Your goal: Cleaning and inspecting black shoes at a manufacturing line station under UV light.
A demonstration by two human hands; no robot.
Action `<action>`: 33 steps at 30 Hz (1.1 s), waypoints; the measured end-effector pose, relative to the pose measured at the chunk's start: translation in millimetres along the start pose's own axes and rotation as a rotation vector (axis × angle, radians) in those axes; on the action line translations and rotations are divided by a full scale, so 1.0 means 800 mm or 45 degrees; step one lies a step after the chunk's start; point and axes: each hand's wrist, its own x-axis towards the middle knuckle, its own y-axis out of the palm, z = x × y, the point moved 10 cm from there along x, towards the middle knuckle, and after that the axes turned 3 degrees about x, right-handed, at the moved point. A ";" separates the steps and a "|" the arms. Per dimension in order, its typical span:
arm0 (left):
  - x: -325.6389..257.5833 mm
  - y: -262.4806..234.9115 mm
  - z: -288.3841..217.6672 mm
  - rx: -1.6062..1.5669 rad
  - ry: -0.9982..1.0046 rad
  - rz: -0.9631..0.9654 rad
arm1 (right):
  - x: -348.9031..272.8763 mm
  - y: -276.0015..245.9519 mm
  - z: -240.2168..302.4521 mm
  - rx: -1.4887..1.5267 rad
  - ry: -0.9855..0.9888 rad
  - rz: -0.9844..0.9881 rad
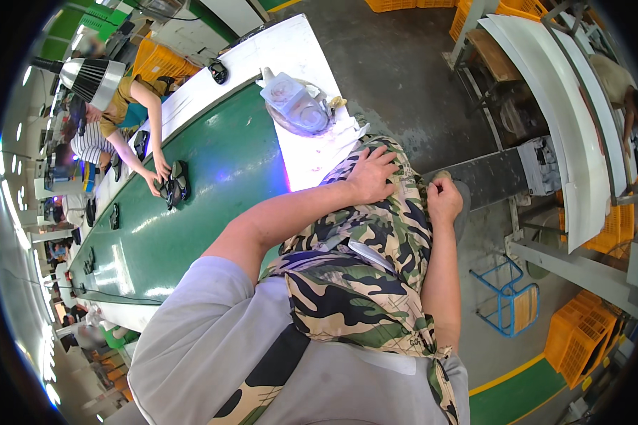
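Factory floor (376, 64): your left fingers (388, 168) lie spread atop the apron (354, 304), empty; your right fingers (443, 190) curl beside it, grip unclear.

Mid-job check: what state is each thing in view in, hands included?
Left hand: open, fingers spread, resting on the camouflage apron.
Right hand: fingers curled in; any contents hidden.
Camouflage apron: worn, rumpled.
Black shoes: on the green belt, touched by a co-worker's hands.
Green belt: running or stopped, cannot tell.
Blue stool: nobody on it.
Orange crates: stacked.
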 end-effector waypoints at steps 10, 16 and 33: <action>-0.004 -0.007 0.000 0.023 0.039 -0.127 | -0.001 0.005 0.000 -0.041 0.022 0.029; -0.006 -0.010 0.001 -0.003 0.025 -0.130 | 0.000 0.006 0.002 -0.052 0.017 0.060; -0.007 -0.010 0.002 -0.022 0.014 -0.092 | -0.001 0.009 0.001 -0.096 -0.011 0.055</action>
